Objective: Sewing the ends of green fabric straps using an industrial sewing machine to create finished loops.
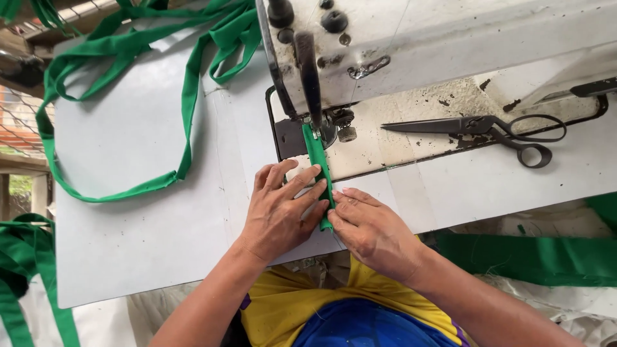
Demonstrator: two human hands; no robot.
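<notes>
A narrow green fabric strip (317,154) runs from under the presser foot of a worn white sewing machine (411,38) toward me. My left hand (279,212) lies flat on the table left of the strip, its fingertips pressing the strip's folded edge. My right hand (373,231) presses the strip's near end from the right, with fingers bent and thumb against the fold. Both hands touch the strip and nearly meet over it.
Black scissors (495,132) lie on the machine bed to the right. A long sewn green strip (128,96) loops across the pale table (128,244) at left and back. More green cloth (540,257) hangs below the table's right edge and at far left.
</notes>
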